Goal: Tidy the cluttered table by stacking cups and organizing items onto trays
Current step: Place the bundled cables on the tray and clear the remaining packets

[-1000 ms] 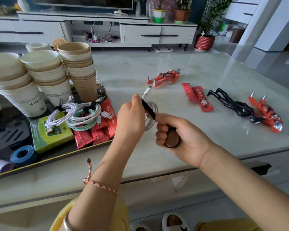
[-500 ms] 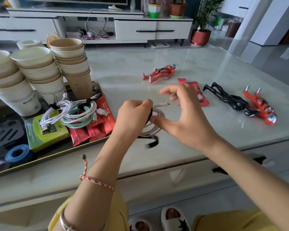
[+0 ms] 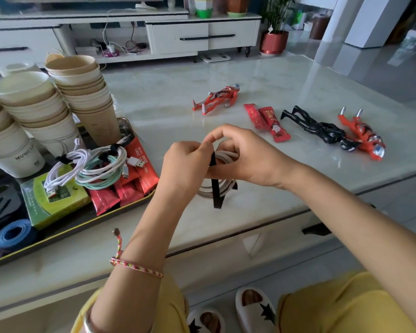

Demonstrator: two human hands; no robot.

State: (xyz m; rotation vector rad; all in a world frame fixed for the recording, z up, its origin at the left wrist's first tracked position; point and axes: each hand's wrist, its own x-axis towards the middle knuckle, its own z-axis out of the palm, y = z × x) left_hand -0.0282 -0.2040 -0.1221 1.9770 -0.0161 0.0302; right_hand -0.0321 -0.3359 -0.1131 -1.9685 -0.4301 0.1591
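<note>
- Since half a second ago, the right hand [image 3: 247, 157] has changed from spread fingers to a curled grip, and both hands now meet over the cable [image 3: 226, 155].
- Left hand [image 3: 186, 159]: fingers curled, pinching a black strap [image 3: 217, 195] at the top of the coil.
- Right hand: forefinger arched over the white coil, thumb beneath, gripping the cable. The fingertips of the two hands touch.
- The cable is a coil of white loops held upright between the hands, above the middle of the desk's [image 3: 166, 92] near edge. Its lower loops hang below the hands.
- The free end of the strap hangs straight down past the coil toward the desk. Whether it touches the surface cannot be told.
- A dark tray [image 3: 65, 230] with a gold rim sits at the left end of the desk, along the near edge.
- On the tray, at the back: stacks of paper cups [image 3: 82, 97], some white and some brown, standing side by side.
- In front of the cups: bundled cords [image 3: 99, 169], one white and one mint green, lying on a green box [image 3: 55, 200] and a row of red sachets [image 3: 130, 188].
- A blue roll [image 3: 15, 234] lies at the tray's near left.
- On the bare desk beyond the hands: a red figure [image 3: 216, 99] lying flat.
- Toward the right edge: two red packets [image 3: 267, 122] side by side and touching, then a black figure [image 3: 317, 127], then a second red toy [image 3: 363, 138] touching the black one at the head end.
</note>
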